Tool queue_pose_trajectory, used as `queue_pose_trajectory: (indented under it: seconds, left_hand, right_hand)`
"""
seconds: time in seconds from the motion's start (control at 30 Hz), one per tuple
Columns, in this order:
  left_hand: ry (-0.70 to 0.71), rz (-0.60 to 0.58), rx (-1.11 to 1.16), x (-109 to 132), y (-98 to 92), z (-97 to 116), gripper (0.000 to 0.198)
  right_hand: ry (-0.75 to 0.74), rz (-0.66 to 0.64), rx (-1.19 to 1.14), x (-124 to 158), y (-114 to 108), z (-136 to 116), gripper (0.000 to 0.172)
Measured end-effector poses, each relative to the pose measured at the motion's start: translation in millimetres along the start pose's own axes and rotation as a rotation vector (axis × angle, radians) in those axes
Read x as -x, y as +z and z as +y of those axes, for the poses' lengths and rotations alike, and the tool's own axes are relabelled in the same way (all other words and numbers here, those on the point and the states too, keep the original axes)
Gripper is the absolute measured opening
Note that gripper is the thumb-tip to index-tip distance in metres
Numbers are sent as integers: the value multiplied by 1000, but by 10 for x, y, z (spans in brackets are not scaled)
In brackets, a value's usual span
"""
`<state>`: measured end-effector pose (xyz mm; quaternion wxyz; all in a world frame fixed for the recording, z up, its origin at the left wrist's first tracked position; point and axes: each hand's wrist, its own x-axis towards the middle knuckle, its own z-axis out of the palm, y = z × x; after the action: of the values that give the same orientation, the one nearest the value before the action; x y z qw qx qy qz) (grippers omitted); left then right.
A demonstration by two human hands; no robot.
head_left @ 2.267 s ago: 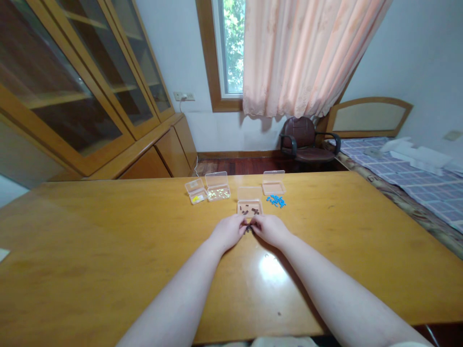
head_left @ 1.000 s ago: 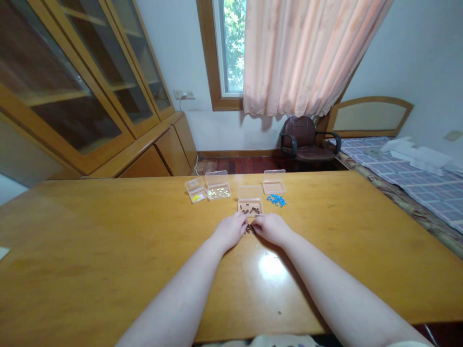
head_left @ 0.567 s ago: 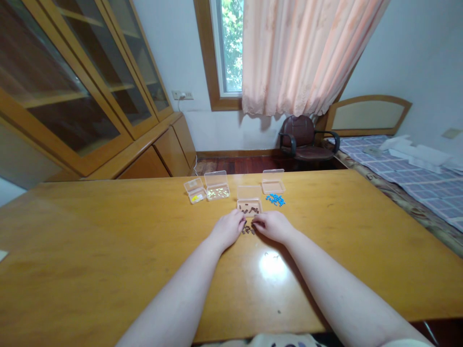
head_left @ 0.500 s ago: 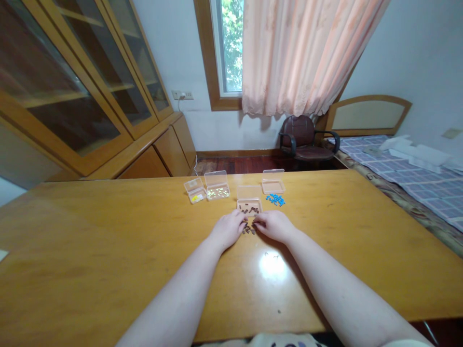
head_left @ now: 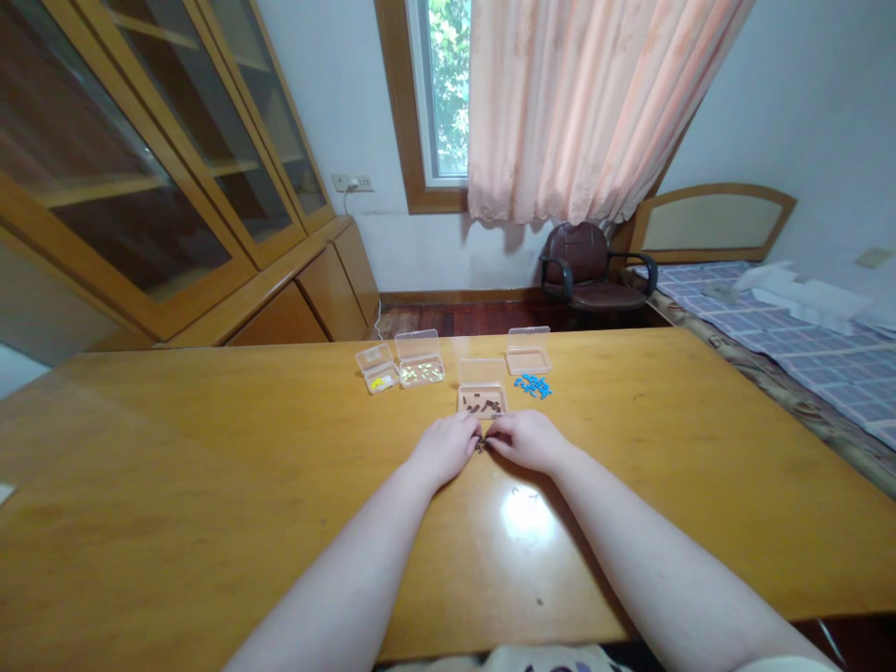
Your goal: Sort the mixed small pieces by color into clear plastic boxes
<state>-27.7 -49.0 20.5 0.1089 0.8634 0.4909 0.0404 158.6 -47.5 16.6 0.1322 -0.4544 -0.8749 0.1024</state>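
Several small dark brown pieces (head_left: 481,446) lie in a tight cluster on the table, partly hidden by my fingers. My left hand (head_left: 449,446) rests at the cluster's left side, its fingers curled and closed against the pieces. From the right, my right hand (head_left: 522,437) has its fingers pinched together at the same cluster. The fingertips of both hands nearly meet. Just beyond them stands an open clear plastic box (head_left: 460,399) with more brown pieces (head_left: 492,405) inside and its lid tipped back.
On the wooden table (head_left: 210,485), a heap of blue pieces (head_left: 534,385) lies before another open clear box (head_left: 528,371). To the left are an open box (head_left: 421,384) of pale yellow-green pieces and a smaller box (head_left: 369,385) with yellow ones.
Both hands have moved closer together. The loose brown pieces between them are gathered into a smaller cluster, with more of it hidden by the fingers.
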Motion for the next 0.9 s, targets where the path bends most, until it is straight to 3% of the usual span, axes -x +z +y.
queue_pose_trajectory:
  seconds: [0.67, 0.9]
  left_hand:
    - [-33, 101, 69, -38, 70, -103, 16]
    - [-179, 234, 76, -142, 85, -110, 21]
  right_hand:
    - [38, -107, 99, -36, -13, -164, 24]
    - [15, -116, 88, -59, 6, -160, 24]
